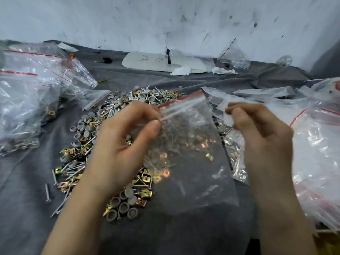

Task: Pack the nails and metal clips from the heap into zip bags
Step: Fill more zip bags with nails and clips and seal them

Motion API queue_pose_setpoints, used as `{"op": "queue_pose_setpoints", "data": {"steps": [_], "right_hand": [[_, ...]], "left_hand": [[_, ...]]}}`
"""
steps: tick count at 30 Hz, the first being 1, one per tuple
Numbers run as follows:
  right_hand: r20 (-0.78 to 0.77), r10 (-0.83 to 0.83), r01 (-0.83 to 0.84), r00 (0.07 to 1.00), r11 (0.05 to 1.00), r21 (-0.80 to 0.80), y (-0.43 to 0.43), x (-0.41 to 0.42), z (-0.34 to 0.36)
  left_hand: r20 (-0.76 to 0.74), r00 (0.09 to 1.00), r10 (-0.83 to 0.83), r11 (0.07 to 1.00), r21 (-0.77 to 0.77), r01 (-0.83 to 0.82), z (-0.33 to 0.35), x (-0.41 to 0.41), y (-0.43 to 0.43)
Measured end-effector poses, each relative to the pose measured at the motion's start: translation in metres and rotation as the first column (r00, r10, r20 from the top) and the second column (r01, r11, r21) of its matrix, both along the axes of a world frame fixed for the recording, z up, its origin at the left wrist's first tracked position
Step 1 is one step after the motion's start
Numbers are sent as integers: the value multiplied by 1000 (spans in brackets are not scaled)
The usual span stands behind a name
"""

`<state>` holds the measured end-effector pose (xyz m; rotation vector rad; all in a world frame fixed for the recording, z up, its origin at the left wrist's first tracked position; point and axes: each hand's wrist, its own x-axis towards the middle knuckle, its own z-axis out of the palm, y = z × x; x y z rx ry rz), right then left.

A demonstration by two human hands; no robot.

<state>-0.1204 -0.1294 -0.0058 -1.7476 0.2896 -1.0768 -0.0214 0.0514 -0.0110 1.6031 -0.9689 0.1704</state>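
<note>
1. A grey cloth (165, 236) covers the table below a scuffed white wall (165, 19). The heap (128, 103) of nails (73, 168), metal clips (145, 193) and grey caps (123, 205) lies in the middle of the cloth.
2. The left hand (117, 144), above the heap's near half, pinches the top edge of a clear zip bag (193, 181) between thumb and forefinger, just below its red strip (182, 100).
3. The right hand (261, 137) hangs to the right of the heap with its fingers curled. Motion blur hides whether it pinches the bag's other lip or nothing.
4. The bag hangs over the heap's right side and looks empty, so the step is probably opening its mouth. Pinch one lip with each hand and pull them apart near the middle of the seal, not at a corner.
5. Hold the open mouth low over the heap, so dropped pieces fall back onto it.
6. Filled bags (24, 107) lie left of the heap and a pile of bags (316, 153) lies right of it. Keep this bag from sliding in among them.
</note>
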Motion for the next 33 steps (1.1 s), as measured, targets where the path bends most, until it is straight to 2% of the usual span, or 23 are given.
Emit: {"op": "queue_pose_setpoints", "data": {"steps": [2, 4, 6, 9, 11, 13, 14, 17, 19, 23, 26, 29, 33], "right_hand": [[-271, 73, -69, 960, 997, 22, -2, 9, -15], [-590, 138, -195, 796, 980, -33, 2, 18, -31], [-767, 149, -352, 624, 930, -106, 10, 28, -42], [-752, 326, -356, 573, 925, 131, 20, 39, -48], [-734, 342, -345, 587, 926, 156, 19, 42, -50], [-680, 345, -301, 646, 935, 188, 11, 39, -52], [-659, 316, -300, 682, 943, 143, 4, 36, -52], [-654, 115, -286, 747, 945, -161, -14, 29, -51], [-657, 163, -332, 736, 933, -140, -17, 26, -50], [-761, 205, -458, 615, 879, -134, -7, 25, -55], [-735, 259, -512, 627, 848, -138, -2, 24, -53], [-752, 195, -524, 629, 822, -224, 3, 24, -55], [-676, 234, -497, 699, 838, -225, 6, 25, -59]], "left_hand": [[-17, 998, 59, 997, -49, -59, -1, 6, 9], [-17, 997, 77, 993, -94, -78, -2, 10, 14], [-16, 996, 83, 990, -114, -84, -4, 13, 17], [-7, 996, 86, 991, -102, -86, -9, 19, 18], [-37, 995, 94, 991, -93, -98, -14, 22, 18], [-55, 991, 125, 990, -64, -128, -19, 25, 16], [-51, 989, 140, 989, -37, -142, -21, 26, 15], [-1, 987, 161, 985, 62, -160, -25, 27, 8], [21, 981, 191, 978, 83, -192, -26, 25, 2], [3, 971, 237, 971, -20, -237, -27, 24, 0], [-58, 972, 229, 970, -69, -232, -28, 25, 1], [-57, 971, 232, 971, -49, -235, -30, 24, -1], [-14, 969, 246, 969, -35, -246, -30, 22, -2]]}}
